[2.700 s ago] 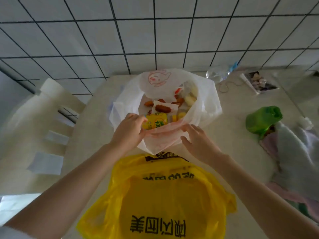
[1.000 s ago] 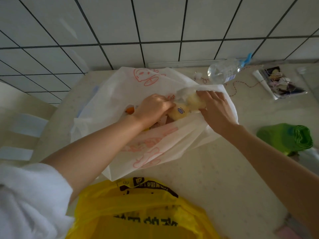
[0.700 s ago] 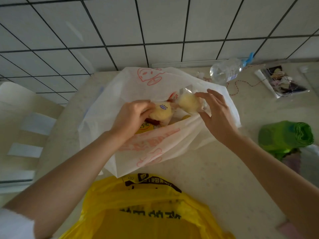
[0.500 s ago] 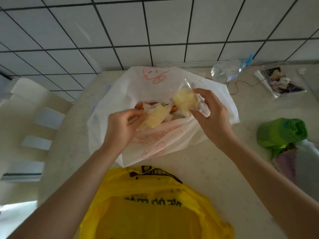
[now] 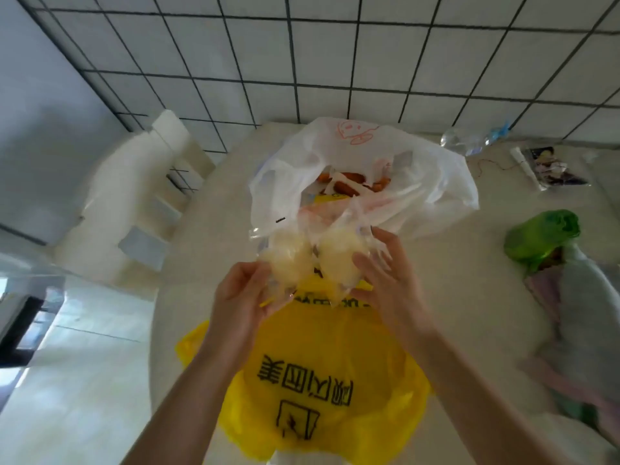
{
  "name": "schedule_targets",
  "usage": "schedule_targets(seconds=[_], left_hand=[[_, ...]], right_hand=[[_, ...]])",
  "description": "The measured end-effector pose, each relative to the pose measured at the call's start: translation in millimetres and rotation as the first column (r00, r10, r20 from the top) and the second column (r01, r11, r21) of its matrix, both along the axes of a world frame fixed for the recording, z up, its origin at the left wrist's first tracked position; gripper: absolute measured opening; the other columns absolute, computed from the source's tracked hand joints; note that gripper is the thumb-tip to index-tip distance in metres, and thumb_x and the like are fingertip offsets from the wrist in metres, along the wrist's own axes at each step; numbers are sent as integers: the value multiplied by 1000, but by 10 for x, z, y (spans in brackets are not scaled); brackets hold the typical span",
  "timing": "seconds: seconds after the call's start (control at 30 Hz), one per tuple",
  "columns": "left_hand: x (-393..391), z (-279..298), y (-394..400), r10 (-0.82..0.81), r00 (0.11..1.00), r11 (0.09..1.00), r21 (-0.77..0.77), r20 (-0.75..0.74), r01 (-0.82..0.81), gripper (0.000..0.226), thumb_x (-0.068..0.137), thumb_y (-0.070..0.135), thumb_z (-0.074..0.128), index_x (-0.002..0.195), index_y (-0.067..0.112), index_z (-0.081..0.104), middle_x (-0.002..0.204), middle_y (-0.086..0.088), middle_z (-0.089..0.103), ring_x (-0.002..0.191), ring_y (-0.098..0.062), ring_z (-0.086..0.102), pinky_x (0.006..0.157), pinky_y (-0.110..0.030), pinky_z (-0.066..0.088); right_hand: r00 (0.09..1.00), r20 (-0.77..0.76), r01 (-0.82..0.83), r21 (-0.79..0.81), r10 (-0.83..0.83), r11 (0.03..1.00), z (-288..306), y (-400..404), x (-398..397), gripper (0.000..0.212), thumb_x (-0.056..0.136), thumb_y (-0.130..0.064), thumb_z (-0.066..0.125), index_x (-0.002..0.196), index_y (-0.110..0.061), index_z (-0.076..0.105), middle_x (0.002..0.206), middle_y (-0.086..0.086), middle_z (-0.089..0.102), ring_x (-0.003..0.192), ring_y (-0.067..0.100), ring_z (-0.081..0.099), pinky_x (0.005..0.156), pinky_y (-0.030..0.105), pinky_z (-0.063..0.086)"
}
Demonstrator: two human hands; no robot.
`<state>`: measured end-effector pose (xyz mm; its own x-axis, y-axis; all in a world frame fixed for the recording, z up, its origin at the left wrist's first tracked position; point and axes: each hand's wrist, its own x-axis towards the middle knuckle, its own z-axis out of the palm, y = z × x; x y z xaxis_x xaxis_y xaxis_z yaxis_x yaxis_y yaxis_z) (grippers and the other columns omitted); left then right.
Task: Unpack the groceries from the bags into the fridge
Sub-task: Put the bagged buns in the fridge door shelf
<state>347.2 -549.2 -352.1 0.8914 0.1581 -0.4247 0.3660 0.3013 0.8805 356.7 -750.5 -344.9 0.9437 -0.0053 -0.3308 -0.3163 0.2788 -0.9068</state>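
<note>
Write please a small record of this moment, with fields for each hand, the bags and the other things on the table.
left hand: holds one clear-wrapped pale yellow item, fingers curled round it
right hand: holds a second clear-wrapped pale yellow item
position of both items: lifted out, above the gap between the two bags
white bag: open, far side of the table, orange-brown food and a yellow packet still inside
yellow bag: nearest the person, black print on it
table: pale, speckled
other things: clear plastic bottle lying by the tiled wall; green bag at the right
fridge: not in view
</note>
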Motion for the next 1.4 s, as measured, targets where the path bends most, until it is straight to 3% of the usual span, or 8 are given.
schedule_targets(seconds=[0.2,0.37,0.57,0.67,0.8,0.93,1.07,1.4], left_hand=[[-964,-37,640,37,999,988,-154,24,-33,11,91,14,52,83,7,57,100,-20,60,101,-37,60,87,-59,52],[-1820,-2,1210,61,996,998,-36,65,-59,24,90,17,60,97,-5,53,107,-26,60,100,-35,62,86,-53,55],[-3034,20,1949,-14,999,1000,17,39,13,46,77,16,73,121,10,60,117,-5,68,103,-32,67,91,-56,52],[-3657,-15,2300,-4,1000,1000,-6,13,4,65,73,10,77,132,22,54,129,-1,62,110,-31,65,91,-54,53],[-4416,-62,2680,117,993,993,-11,6,-117,74,68,4,81,133,28,54,125,-8,65,112,-29,64,85,-44,56],[-4987,-65,2997,303,953,948,101,-6,-301,78,56,16,89,126,32,58,121,-2,66,112,-22,64,91,-42,55],[-5348,-50,3310,501,865,857,141,-8,-495,77,55,13,88,124,31,59,112,4,69,104,-17,67,77,-29,56],[-5491,-155,4686,685,726,688,280,52,-669,67,67,6,85,119,39,58,116,9,64,104,-10,63,77,-23,54]], right_hand=[[994,-93,-39,144,53,989,-8,650,-823,31,93,-7,55,122,-19,52,115,9,67,100,31,67,79,53,54],[980,-105,-157,109,168,982,35,1247,-1547,30,92,-8,56,118,-23,55,110,8,68,97,30,67,79,53,53],[939,-86,-330,41,332,943,33,2024,-2461,34,89,-6,59,117,-26,57,117,9,64,98,29,66,80,52,54],[882,-86,-462,35,464,886,0,2423,-2945,40,79,-21,65,117,-32,58,121,6,63,106,30,63,83,53,55],[785,-116,-612,14,609,791,-19,2945,-3472,34,82,-28,70,112,-41,60,124,-1,61,110,24,63,83,45,57],[698,-151,-702,55,701,710,-29,3441,-3812,39,75,-30,69,113,-38,61,122,5,63,107,28,64,86,54,54],[641,-172,-752,56,748,657,-20,3886,-3978,40,83,-20,69,120,-30,59,122,9,60,107,32,63,83,52,56],[616,-116,-787,-42,779,616,-101,5384,-3933,32,91,-19,58,119,-34,58,119,6,59,103,34,63,69,39,56]])
